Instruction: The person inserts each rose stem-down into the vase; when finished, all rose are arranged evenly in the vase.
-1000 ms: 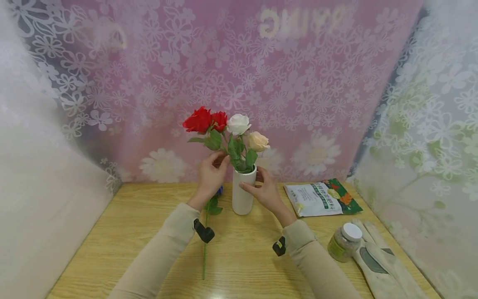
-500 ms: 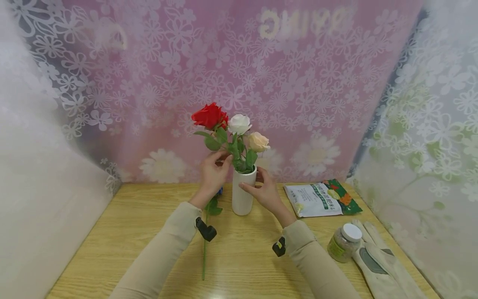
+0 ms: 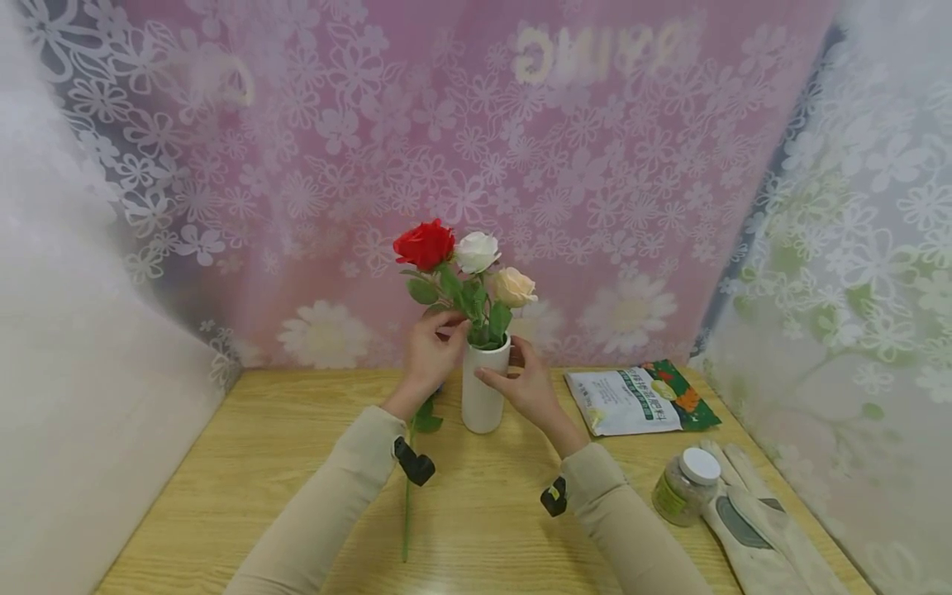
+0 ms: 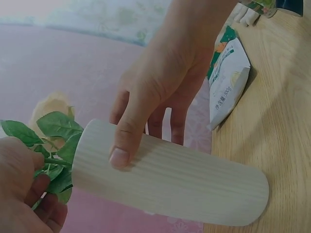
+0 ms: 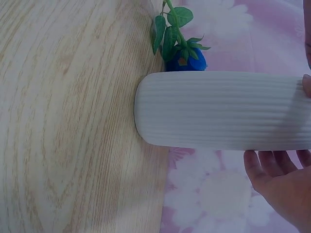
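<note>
My left hand [image 3: 435,351] pinches a green stem at the mouth of the white ribbed vase [image 3: 482,392]. In the left wrist view, the left hand [image 4: 24,187] holds that stem among the leaves at the rim. A red rose [image 3: 424,245] rises above this hand, to the left of a white rose [image 3: 477,252] and a peach rose [image 3: 515,287]. My right hand [image 3: 530,384] grips the upper part of the vase, thumb in front and fingers round the far side. The vase stands upright on the table. The stem's lower end is hidden.
A blue rose [image 5: 187,60] lies on the wooden table [image 3: 297,479], its stem [image 3: 406,521] pointing toward me. Right of the vase lies a white and green packet [image 3: 640,397]. A white-lidded jar [image 3: 686,486] stands beside pale gloves [image 3: 766,529]. A flowered pink cloth [image 3: 461,124] hangs behind.
The red rose has shifted right and then lower, closer to the white rose. My left hand has moved slightly right and down toward the vase mouth. The right hand keeps holding the vase.
</note>
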`<action>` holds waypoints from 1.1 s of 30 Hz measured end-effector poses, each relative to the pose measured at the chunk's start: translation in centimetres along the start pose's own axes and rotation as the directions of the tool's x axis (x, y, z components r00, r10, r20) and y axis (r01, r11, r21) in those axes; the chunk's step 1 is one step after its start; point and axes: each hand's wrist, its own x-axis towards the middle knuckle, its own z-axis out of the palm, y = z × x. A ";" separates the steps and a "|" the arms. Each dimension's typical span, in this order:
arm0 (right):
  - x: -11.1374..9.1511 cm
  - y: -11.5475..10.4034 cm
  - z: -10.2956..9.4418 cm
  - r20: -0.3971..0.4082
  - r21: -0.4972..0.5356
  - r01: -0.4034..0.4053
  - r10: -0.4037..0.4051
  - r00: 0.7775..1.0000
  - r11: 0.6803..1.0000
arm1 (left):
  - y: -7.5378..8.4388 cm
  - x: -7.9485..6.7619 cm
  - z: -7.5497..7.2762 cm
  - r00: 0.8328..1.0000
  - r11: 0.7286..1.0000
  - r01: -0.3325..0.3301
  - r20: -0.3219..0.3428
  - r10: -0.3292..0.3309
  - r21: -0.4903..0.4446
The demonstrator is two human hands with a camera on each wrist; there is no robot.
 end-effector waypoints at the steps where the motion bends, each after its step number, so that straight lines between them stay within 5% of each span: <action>1: 0.0 0.0 0.0 -0.004 0.000 -0.002 0.002 1.000 1.000 | -0.1 0.0 0.0 1.000 1.000 0.006 0.010 -0.006 0.013; 16: -0.3 -0.2 0.3 -0.042 -0.012 0.012 -0.012 0.999 1.000 | -1.5 -0.6 0.3 1.000 0.995 0.002 0.028 -0.004 0.100; 26: -0.3 -0.2 0.2 -0.043 -0.021 0.010 -0.011 0.999 1.000 | -2.0 -0.4 0.5 1.000 1.000 0.014 -0.019 -0.014 0.008; 33: -0.4 0.0 0.4 -0.036 -0.006 0.012 -0.012 0.999 1.000 | -1.6 -0.5 0.5 0.994 0.993 0.095 -0.047 -0.098 -0.068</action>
